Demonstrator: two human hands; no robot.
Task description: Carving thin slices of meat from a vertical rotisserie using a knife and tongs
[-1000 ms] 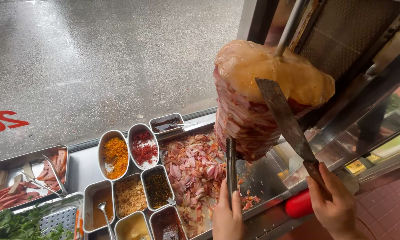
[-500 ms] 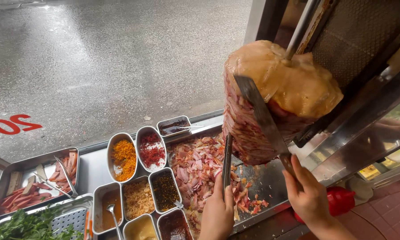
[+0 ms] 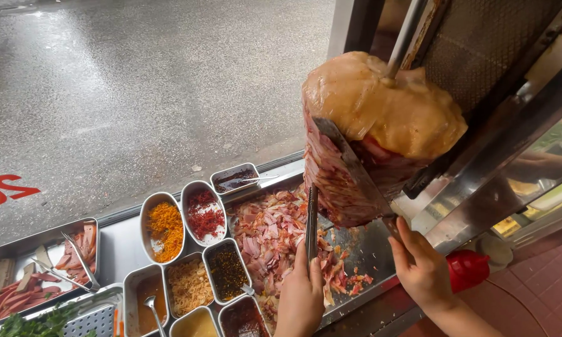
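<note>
Two bare hands [image 3: 301, 293], sleeveless forearms.

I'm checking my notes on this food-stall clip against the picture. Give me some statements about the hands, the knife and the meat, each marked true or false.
1. The right hand holds a long knife with its blade against the meat cone. True.
2. The left hand is empty. False: it holds tongs, pointing up toward the meat.
3. Shaved meat lies in the tray below the cone. True.
4. The cone lies flat on a board. False: it stands upright on a spit.
</note>
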